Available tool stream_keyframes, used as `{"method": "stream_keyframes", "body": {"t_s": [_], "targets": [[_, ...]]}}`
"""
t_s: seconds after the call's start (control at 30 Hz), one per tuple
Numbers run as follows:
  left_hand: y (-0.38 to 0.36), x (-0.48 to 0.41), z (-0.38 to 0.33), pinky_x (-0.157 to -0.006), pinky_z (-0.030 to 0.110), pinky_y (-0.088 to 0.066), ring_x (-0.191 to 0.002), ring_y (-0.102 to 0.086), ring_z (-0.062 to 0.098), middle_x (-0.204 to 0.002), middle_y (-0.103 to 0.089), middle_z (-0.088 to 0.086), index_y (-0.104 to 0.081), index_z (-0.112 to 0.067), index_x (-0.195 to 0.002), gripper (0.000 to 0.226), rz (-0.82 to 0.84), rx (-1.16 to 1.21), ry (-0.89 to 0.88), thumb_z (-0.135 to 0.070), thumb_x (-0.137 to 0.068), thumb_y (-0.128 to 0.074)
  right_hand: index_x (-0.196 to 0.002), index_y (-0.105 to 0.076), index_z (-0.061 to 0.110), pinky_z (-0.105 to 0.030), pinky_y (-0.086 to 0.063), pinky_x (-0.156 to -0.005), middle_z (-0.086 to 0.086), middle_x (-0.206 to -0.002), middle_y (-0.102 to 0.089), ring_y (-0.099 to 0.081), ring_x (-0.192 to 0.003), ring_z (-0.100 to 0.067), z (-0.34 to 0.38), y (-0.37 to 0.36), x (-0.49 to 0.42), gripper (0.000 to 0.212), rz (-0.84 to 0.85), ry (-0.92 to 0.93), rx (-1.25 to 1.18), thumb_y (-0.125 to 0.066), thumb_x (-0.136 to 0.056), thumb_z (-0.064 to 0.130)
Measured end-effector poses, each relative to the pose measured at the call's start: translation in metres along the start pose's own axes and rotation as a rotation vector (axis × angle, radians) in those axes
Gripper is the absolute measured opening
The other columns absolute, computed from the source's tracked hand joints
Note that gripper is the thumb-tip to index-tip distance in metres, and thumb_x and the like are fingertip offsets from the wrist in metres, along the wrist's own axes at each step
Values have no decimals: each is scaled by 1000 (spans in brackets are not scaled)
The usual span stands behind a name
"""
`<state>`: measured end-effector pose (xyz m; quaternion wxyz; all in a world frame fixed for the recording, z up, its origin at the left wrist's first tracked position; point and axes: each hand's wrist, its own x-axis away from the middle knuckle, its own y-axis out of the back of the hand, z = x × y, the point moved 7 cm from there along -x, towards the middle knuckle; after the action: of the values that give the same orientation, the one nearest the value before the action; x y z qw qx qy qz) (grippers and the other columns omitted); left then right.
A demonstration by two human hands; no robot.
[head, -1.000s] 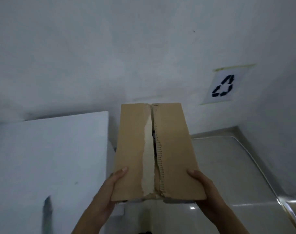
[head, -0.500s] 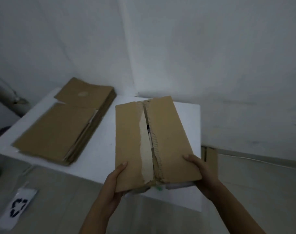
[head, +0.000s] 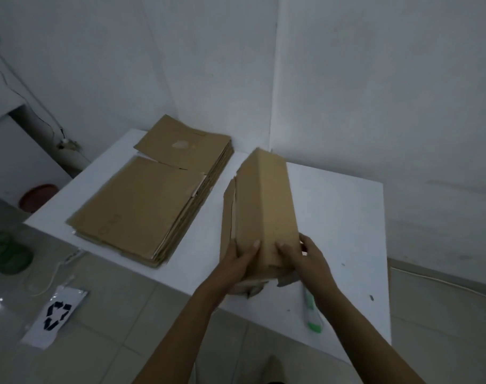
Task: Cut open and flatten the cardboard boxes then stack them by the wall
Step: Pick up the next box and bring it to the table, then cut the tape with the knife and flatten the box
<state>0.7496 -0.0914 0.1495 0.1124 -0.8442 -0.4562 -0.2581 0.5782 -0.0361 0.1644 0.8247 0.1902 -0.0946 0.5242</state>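
- While tilted with one long corner edge uppermost, sits over the white tabletop (head: pixel 344 206): cardboard box (head: pixel 264 206), far end toward the wall corner, near end toward the person.
- Cannot tell whether the far end touches the tabletop.
- Held at the near end by both grips.
- Left grip (head: pixel 237 261): wrapped round the box's left face, thumb laid up beside the ridge.
- Right grip (head: pixel 305 256): fingers curled onto the right face at the near corner.
- Torn flap edges down the box's left side and under its near end.
- Left of the box and apart from it, on the same tabletop by the wall: stack of flattened cardboard (head: pixel 142 212).
- Under the right forearm, flat on the tabletop: green and white tool (head: pixel 312 317), kind unclear.
- On the floor at left: sheet with a recycling symbol (head: pixel 55 315).
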Motion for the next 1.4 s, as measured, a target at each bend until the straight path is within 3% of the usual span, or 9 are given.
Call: {"method": "stream_keyframes", "body": {"t_s": [0.13, 0.23, 0.33, 0.53, 0.63, 0.87, 0.97, 1.13, 1.4], "targets": [[-7, -28, -22, -86, 28, -49, -120, -54, 16, -143, -48, -2, -21, -29, -154, 117, -44, 150, 17, -79, -60, -71, -147, -41, 30, -47, -61, -80, 4, -133, -57, -65, -108, -24, 13, -21, -12, 85, 13, 136, 118, -56, -79, 77], [-6, -45, -32, -72, 27, -48, -109, -58, 15, -131, -56, 0, -31, -27, -150, 92, -86, 185, 27, -56, -76, -76, -148, -43, 29, -35, -58, -89, 1, -134, -58, -62, -114, -22, 7, -16, -27, 51, 37, 114, 37, -38, -103, 53], [8, -55, -31, -83, 37, -54, -110, -63, 24, -124, -65, 4, -45, -25, -142, 80, -79, 246, 40, -49, -74, -77, -137, -55, 24, -31, -52, -91, -4, -128, -64, -62, -110, -18, -32, 4, -41, 41, -3, -63, -80, -33, -108, 42], [40, -53, -12, -106, 51, -44, -116, -62, 34, -128, -66, 17, -62, -13, -128, 45, -63, 596, 2, -35, -89, -60, -135, -43, 8, -41, -49, -95, -16, -134, -52, -56, -118, -32, -157, 43, -37, 75, -88, -381, 443, -72, -84, 54], [48, -55, -5, -111, 55, -38, -123, -57, 38, -131, -63, 18, -61, -14, -131, 47, -36, 623, 7, -35, -89, -61, -126, -43, 13, -32, -48, -80, -8, -123, -56, -59, -103, -25, -170, 38, -31, 63, -38, -327, 581, -77, -82, 43], [52, -63, -6, -104, 53, -45, -114, -64, 36, -129, -64, 19, -58, -10, -134, 60, 22, 657, 22, -34, -80, -68, -103, -65, 2, -30, -46, -59, -8, -83, -65, -56, -65, -16, -92, 24, -73, 24, -140, -148, 297, -55, -99, 23], [58, -67, -3, -99, 52, -49, -116, -63, 38, -132, -62, 20, -56, -9, -136, 80, 52, 719, 18, -34, -66, -86, -99, -65, 16, -29, -41, -61, -1, -80, -62, -52, -64, -11, -26, 5, -93, 17, -96, -53, 58, -56, -98, 31], [52, -74, 12, -85, 53, -56, -111, -64, 43, -133, -59, 26, -57, -3, -133, 90, 166, 908, 71, -27, -55, -95, -118, -64, 26, -25, -44, -76, 9, -101, -63, -60, -88, -9, 43, -42, -120, 35, 64, 151, 227, -65, -92, 50], [73, -102, 58, -98, 50, -51, -122, -58, 31, -137, -58, 11, -45, -13, -145, 56, 0, 188, 279, -13, -92, -63, -114, -58, 23, -20, -36, -71, 3, -104, -52, -49, -90, -12, -12, -48, -126, 31, 115, 137, 674, -69, -88, 37]]}}
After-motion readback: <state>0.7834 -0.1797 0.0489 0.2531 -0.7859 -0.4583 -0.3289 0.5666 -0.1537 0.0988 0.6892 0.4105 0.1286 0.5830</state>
